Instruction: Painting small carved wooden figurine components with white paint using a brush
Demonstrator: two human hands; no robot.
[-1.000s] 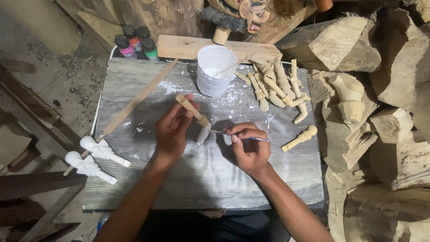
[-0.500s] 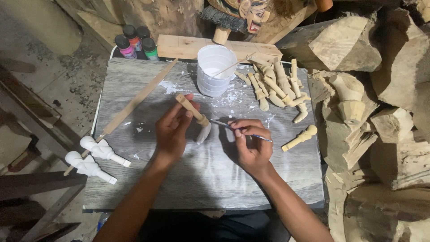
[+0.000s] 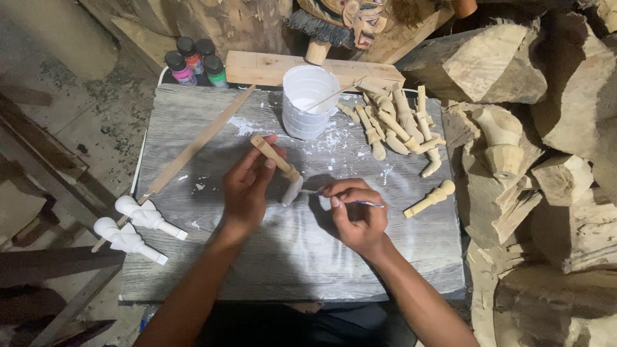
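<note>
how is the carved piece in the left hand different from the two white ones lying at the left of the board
The carved wooden piece in the left hand is bare tan wood with only its lower end white; the two white pieces are coated all over. It is held tilted above the grey board, while they lie flat at its left edge. It meets the brush held by the right hand; nothing touches them. All are small carved shapes.

Two bare forearms lead up to two bare hands, left hand (image 3: 247,186) and right hand (image 3: 357,215). No sleeves, gloves, rings or watch show. Below the hands, dark clothing covers the person's lap.
</note>
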